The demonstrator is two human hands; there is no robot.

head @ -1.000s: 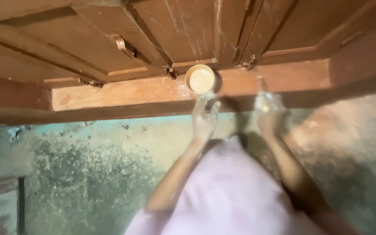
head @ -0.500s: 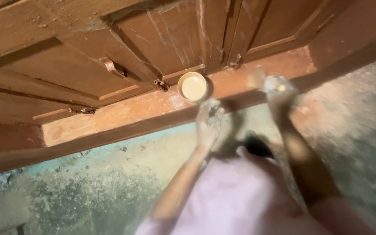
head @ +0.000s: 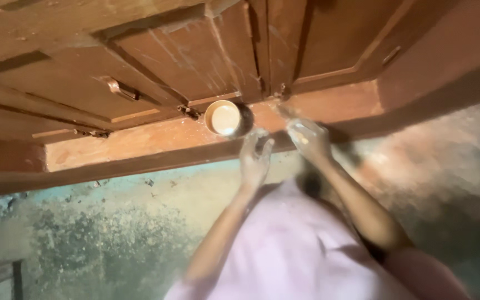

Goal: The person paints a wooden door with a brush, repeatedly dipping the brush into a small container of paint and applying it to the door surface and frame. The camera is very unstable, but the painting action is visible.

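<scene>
The small round bowl (head: 223, 118), brass-coloured with a pale filling, sits on the reddish-brown sill (head: 140, 145) at the foot of the closed wooden doors (head: 195, 61), near the middle of the sill's length and close against the bottom edge of the door panels. A dark shadow lies just beside it on its right. The left hand (head: 255, 158) is raised just below and to the right of the bowl, near it but not touching, fingers loosely curled and partly spread, with nothing seen in its grip. The right hand (head: 306, 139) is lifted at the sill's front edge, further right and apart from the bowl; it is blurred, and something pale shows on its fingers, but whether it grips anything cannot be told. Both bare forearms rise from a light pink garment (head: 301, 250) that fills the lower middle of the view. A metal latch (head: 120, 89) is fixed on the left door panel. Below the sill, the floor (head: 112, 233) is mottled green and grey.
</scene>
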